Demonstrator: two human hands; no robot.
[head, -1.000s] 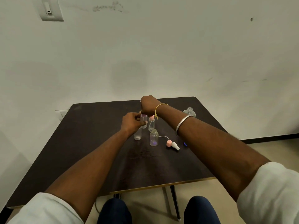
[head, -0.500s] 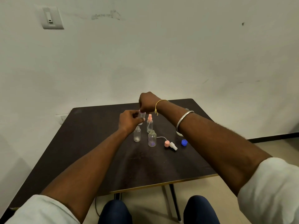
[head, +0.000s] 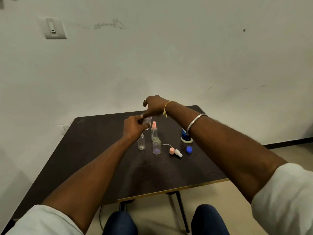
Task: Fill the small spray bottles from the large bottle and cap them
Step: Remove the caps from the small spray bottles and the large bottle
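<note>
Held spray bottle (head: 147, 122): small, clear; up off table, pinched between both hands, over far-middle of tabletop. Blurred; cap detail not readable.
L hand (head: 133, 128): wrapped round held bottle's body, fingers closed on it from near-left side.
R hand (head: 155, 106): above + just behind the grip, thumb & forefinger down on bottle's top end; other fingers spread loose. Ring on one finger.
R wrist: thin yellow thread band (head: 166, 108); metal bangle (head: 194, 122) further up forearm.
Capped bottle (head: 154, 131): just right of grip, slightly lower; upright on table, pink spray top on.
Open bottle A (head: 141, 141): right below the grip, beside L wrist; upright, no cap.
Open bottle B (head: 156, 146): below-right of grip, near side of capped bottle; upright, no cap, purplish tint at base.
Loose spray head (head: 175, 152): further right + nearer than grip; lying on its side, pink collar, white nozzle, thin dip tube curving back toward bottle B.
Blue cap (head: 189, 149): just right of loose spray head, on table, apart from it.
Large bottle (head: 186, 137): well right of grip, mostly hidden behind R forearm; blue & white lower part shows only.
Table (head: 101, 158): dark top, light edge strip on near side.
Sleeves: white, both arms, bottom corners.
Wall: pale; switch plate (head: 53, 28) up left.
</note>
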